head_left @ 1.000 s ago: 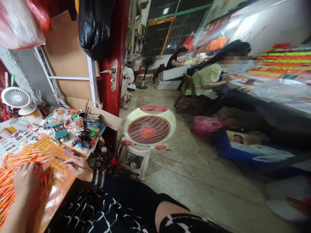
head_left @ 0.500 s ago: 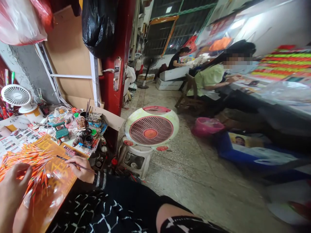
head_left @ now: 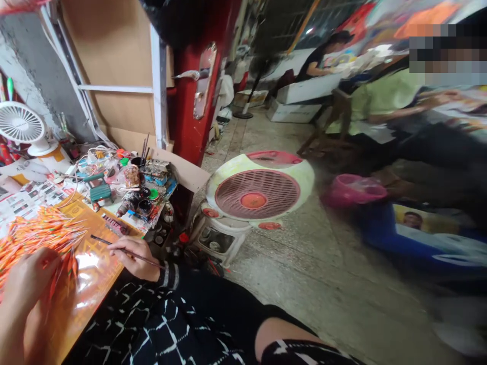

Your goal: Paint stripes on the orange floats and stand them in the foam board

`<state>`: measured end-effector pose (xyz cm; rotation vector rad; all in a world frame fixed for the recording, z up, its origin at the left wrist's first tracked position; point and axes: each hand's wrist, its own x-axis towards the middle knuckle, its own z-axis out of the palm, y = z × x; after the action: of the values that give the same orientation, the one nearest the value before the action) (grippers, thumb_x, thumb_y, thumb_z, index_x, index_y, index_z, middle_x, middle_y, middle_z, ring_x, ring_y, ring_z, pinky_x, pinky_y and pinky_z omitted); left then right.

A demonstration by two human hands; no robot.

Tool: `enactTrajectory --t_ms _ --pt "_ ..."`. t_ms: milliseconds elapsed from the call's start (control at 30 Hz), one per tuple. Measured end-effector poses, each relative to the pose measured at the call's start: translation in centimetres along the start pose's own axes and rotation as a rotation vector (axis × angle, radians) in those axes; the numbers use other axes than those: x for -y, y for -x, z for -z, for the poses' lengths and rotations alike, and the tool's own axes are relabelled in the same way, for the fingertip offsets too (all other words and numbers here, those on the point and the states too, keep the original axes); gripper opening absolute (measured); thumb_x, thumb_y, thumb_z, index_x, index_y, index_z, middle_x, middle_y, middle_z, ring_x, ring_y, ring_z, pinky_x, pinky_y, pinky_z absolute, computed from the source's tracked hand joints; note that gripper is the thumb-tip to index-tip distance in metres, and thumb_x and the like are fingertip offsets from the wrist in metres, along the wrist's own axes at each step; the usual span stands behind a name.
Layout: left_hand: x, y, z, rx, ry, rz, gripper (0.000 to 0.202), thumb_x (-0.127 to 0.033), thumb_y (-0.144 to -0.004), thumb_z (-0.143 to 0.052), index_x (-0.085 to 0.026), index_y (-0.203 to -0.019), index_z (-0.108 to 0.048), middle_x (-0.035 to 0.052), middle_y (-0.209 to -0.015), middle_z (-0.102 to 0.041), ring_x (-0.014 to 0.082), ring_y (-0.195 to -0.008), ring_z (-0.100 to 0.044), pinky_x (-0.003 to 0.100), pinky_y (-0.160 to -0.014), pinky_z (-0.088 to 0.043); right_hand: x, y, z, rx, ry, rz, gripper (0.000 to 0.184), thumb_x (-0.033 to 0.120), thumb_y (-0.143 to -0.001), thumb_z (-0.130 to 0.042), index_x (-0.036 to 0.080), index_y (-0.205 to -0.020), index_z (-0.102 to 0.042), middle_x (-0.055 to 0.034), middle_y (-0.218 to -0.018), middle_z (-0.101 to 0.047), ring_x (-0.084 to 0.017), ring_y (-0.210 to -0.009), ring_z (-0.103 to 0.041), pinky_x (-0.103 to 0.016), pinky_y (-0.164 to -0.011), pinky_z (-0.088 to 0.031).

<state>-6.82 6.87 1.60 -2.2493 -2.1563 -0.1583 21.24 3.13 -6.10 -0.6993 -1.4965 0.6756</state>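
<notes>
Head view: slender orange pieces (head_left: 41,229), green-marked, heaped.

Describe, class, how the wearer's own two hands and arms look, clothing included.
The left hand is ungloved, its forearm bare as far as the picture shows. The right hand, also ungloved, meets a dark cuff with pale grey bands.

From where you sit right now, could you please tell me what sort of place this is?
Probably a small handcraft workshop: the right hand holds a paintbrush, slim orange pieces lie heaped, and a co-worker sits nearby.
</notes>
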Motion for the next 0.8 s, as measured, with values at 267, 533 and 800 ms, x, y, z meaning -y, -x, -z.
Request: enactTrajectory --t_ms 267,533,800 --pt "-2.5 1.7 1.7 0.036 0.189 0.045 0.029 -0.036 -0.086 -0.054 -0.020 -0.101 -0.074 0.0078 -0.090 -0.076 0.0214 -0.080 -0.068 0.027 -0.071 -0.046 3.1 1.3 6.5 -0.006 0.057 0.014 0.021 0.024 -0.101 -0.054 0.024 -0.109 -0.073 -0.0040 -0.091 -0.075 -0.015 -0.076 -0.069 -0.031 -0.078 -0.058" --pt "-4.0 3.7 2.2 0.628 0.499 -0.214 0.022 -0.041 -0.084 -0.058 -0.019 -0.085 -0.060 0.0003 -0.073 -0.063 0.0132 -0.063 -0.054 0.024 -0.058 -0.039 2.7 -0.1 12.0 -0.158 0.297 -0.093 0.026 0.036 -0.101 -0.053 0.025 -0.112 -0.073 -0.0037 -0.086 -0.071 -0.016 -0.070 -0.063 -0.030 -0.063 -0.054" --pt "-1.9 2.6 0.1 0.415 0.047 -0.117 0.021 -0.033 -0.083 -0.051 -0.020 -0.092 -0.066 0.0057 -0.080 -0.069 0.0184 -0.067 -0.058 0.029 -0.061 -0.037 2.2 -3.3 13.6 -0.134 0.452 -0.142 0.028 0.039 -0.100 -0.050 0.022 -0.099 -0.072 -0.0012 -0.073 -0.066 -0.016 -0.065 -0.062 -0.029 -0.063 -0.050"
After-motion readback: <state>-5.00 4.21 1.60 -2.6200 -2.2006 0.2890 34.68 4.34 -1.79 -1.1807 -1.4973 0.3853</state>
